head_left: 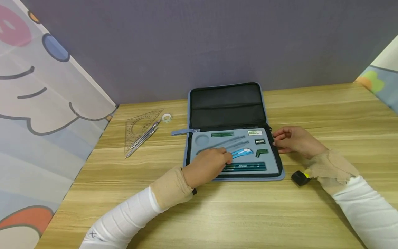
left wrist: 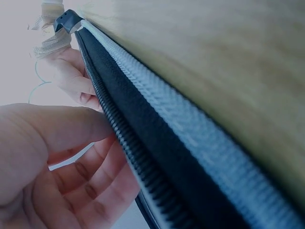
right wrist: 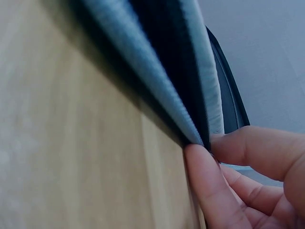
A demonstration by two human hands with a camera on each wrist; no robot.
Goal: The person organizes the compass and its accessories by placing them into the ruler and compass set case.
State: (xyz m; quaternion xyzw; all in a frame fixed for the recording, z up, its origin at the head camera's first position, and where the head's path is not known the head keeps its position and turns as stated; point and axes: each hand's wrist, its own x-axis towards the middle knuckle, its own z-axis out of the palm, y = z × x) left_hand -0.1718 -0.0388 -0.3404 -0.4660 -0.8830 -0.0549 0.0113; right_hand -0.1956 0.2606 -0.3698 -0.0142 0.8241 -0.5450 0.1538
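Observation:
A blue-edged zip case [head_left: 226, 108] lies open on the table, with a pale blue tray [head_left: 273, 162] inside. My left hand [head_left: 206, 166] is over the tray's front part, between the blue utility knife [head_left: 242, 153] and the dark green pencils [head_left: 248, 166]. In the left wrist view, its thumb [left wrist: 81, 124] is at the zipper edge and its fingers are curved; the edge hides the tips, so any hold is unclear. With thumb and finger, my right hand [head_left: 296, 141] pinches the case's right edge, seen close in the right wrist view.
The tray also holds an eraser [head_left: 255, 132], a sharpener [head_left: 259, 141], a green angled piece [head_left: 262, 152] and a green strip [head_left: 222, 134]. At left lie a clear set square [head_left: 129, 133], metal drawing compasses [head_left: 141, 141] and a tape roll [head_left: 166, 117]. A grey panel [head_left: 186, 45] stands behind.

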